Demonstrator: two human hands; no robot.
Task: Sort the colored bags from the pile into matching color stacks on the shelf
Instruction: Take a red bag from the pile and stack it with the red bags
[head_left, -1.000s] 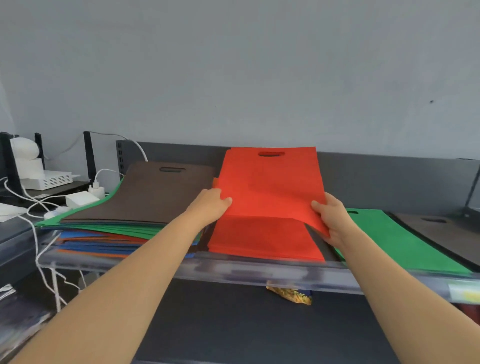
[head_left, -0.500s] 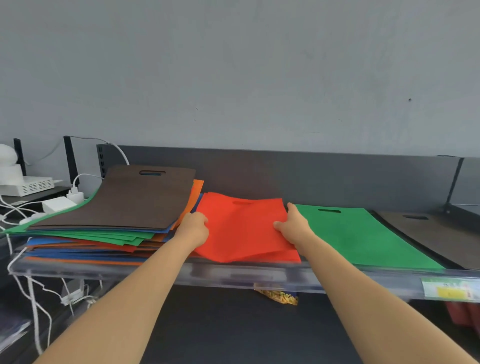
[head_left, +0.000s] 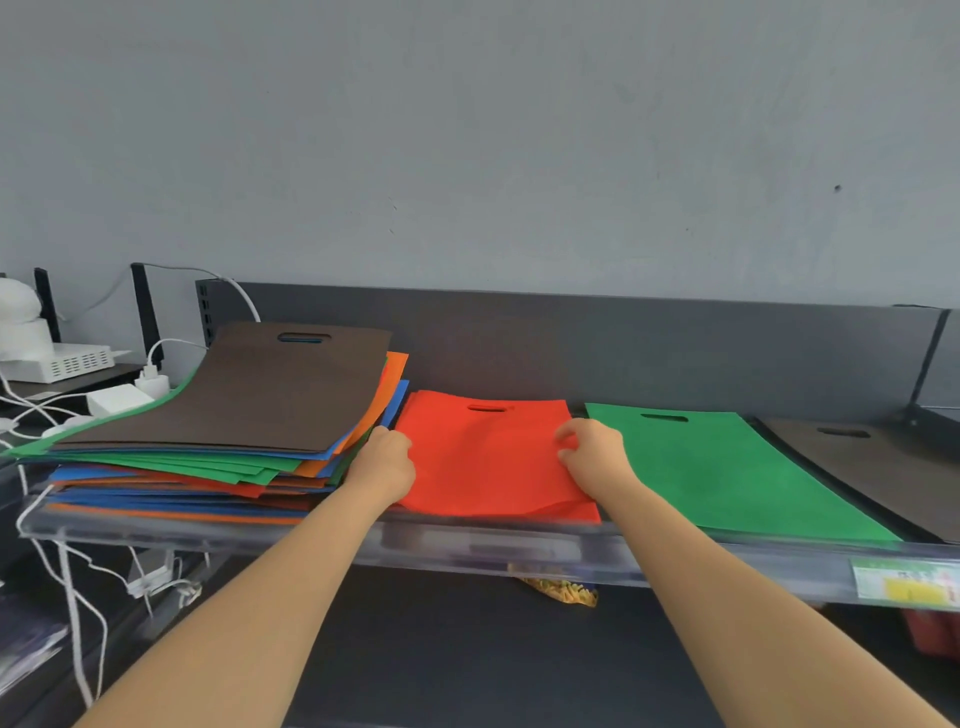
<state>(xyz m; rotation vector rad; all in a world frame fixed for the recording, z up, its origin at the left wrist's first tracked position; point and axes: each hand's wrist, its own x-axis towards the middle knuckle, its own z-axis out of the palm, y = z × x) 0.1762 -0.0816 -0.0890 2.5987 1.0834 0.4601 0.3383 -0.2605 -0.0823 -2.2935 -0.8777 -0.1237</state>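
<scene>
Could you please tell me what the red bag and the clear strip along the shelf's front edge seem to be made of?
The red bag looks like thin non-woven fabric, perhaps polypropylene: matte, no sheen, a punched handle slot, a soft ripple near its front edge. The clear strip looks like glossy transparent plastic: it shows pale glare, and darker shapes show through it.

The label (head_left: 906, 584) on the shelf rail (head_left: 467, 548) is blurred; the rail half hides a yellow thing (head_left: 558, 591).
</scene>
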